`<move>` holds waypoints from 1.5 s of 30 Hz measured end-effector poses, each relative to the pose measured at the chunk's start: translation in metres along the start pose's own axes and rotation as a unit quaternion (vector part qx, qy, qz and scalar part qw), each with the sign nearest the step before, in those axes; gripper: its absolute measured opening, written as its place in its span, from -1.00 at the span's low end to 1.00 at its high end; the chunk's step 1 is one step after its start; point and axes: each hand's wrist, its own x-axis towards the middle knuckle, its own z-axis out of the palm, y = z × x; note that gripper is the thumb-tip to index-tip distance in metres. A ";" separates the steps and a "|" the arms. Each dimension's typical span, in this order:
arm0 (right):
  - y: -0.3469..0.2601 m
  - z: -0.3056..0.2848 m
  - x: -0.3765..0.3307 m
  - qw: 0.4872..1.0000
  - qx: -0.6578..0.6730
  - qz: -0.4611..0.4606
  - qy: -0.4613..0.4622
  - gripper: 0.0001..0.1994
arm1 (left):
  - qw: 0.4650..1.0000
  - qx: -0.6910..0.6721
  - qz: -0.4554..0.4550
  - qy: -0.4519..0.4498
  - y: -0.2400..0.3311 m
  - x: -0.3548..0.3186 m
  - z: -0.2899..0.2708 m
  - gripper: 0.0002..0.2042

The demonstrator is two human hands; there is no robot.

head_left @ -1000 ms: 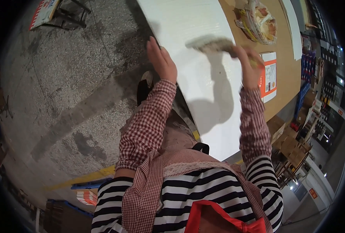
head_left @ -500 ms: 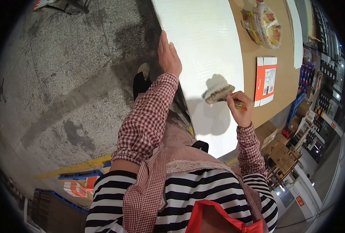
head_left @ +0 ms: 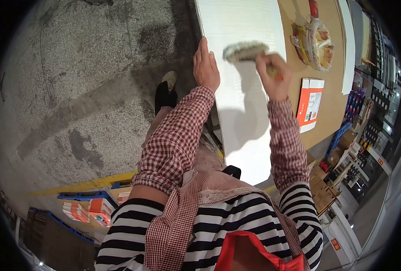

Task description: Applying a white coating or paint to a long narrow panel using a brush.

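Observation:
A long white sheet lies on the table in front of me, its surface streaked and shiny toward the far end. My right hand grips the handle of a wide brush, whose bristles are over the sheet and a little smeared by motion. Along the sheet's left edge rests my left hand, fingers stretched out together and pointing away from me, holding nothing. On the brown board to the right stands a plastic-wrapped tub with a red handle sticking up at its far side.
An orange and white flat carton lies on the brown board. Left of the table is speckled grey floor. Behind me on the left, stacked orange and white cartons sit on a blue pallet. Shelves and brown boxes stand at the right.
My right hand has swept the brush forward along the sheet, away from my body. The left hand keeps its place at the sheet's edge. The whole view has shifted slightly.

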 end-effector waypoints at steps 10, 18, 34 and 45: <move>-0.021 0.005 0.030 0.996 0.060 -0.022 0.057 -0.90 | 1.000 -0.005 0.006 0.010 0.000 0.000 0.004 -0.53; -0.021 -0.028 -0.062 0.998 -0.049 0.000 -0.047 -0.93 | 1.000 0.001 0.012 0.019 -0.006 -0.001 0.002 -0.53; -0.024 -0.040 -0.110 0.997 -0.030 0.042 -0.049 -0.92 | 0.999 -0.001 0.030 0.029 -0.006 -0.002 0.005 -0.53; -0.005 -0.020 -0.055 0.998 0.001 -0.021 0.064 -0.92 | 0.999 -0.048 0.004 0.025 0.009 -0.072 0.009 -0.52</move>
